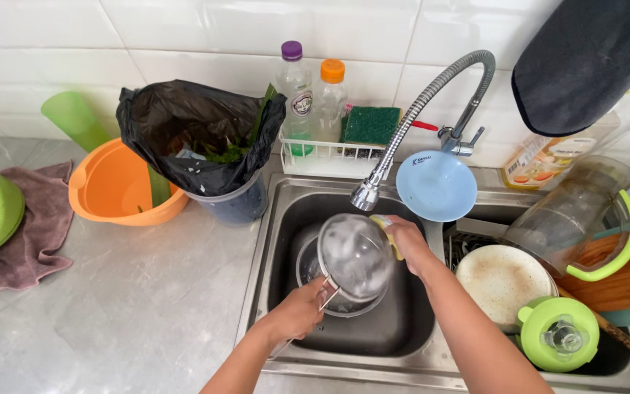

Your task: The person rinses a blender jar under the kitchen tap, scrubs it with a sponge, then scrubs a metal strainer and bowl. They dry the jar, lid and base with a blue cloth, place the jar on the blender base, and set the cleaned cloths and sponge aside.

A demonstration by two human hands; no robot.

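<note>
Presently, over the sink (278, 219): soapy metal strainer (355, 257), handle gripped by the left hand (297, 310), fingers closed. Right hand (405, 241) presses a yellow sponge (386, 228) on its rim, fingers curled. Lather present, unrinsed. Washed plate (501, 281) and jug (574, 215) rest rightward; bin bag (198, 131) on bench (133, 292).

Grey worktop (147, 306) and tiled wall around the sink

An orange bowl (122, 186) stands just beside a black-lined bin (198, 138); a purple-capped bottle (294, 91), an orange-capped bottle (329, 98) and a green scouring pad (370, 125) sit in the white rack (322, 155); right, a pale blue bowl (436, 185) and a tilted glass jug (574, 215).
</note>
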